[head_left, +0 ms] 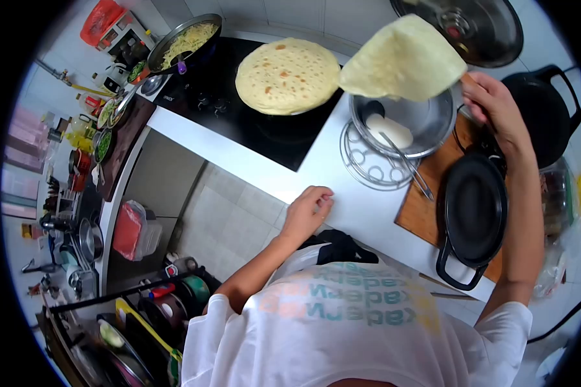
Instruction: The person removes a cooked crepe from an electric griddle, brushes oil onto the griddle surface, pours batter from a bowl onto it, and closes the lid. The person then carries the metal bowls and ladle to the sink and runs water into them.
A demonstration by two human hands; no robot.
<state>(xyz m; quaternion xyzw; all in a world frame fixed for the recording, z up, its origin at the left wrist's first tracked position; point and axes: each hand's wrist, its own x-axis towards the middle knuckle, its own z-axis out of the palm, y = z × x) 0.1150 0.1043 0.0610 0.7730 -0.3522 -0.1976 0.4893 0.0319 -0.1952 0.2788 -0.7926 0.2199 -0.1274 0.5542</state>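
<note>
My right hand (497, 106) is closed at the right edge of a thin pale pancake (403, 58), holding it up above a steel bowl (448, 119). Pale batter (390, 131) lies in the bowl, where a metal utensil (403, 155) leans over the rim. On the black cooktop (265, 138), a round pancake (287, 76) with brown spots covers whatever is beneath it. My left hand (308, 211) hovers by the front edge of the white counter (326, 174), its fingers loosely curled with nothing visible in them.
A wire rack (371, 177) is under the bowl. Beside it, a black oval pan (474, 213) rests on a wooden board (414, 209), with another black pan (536, 116) behind. A wok (203, 51) of shredded food stands at the back left. A glass lid (490, 29) is at the back right.
</note>
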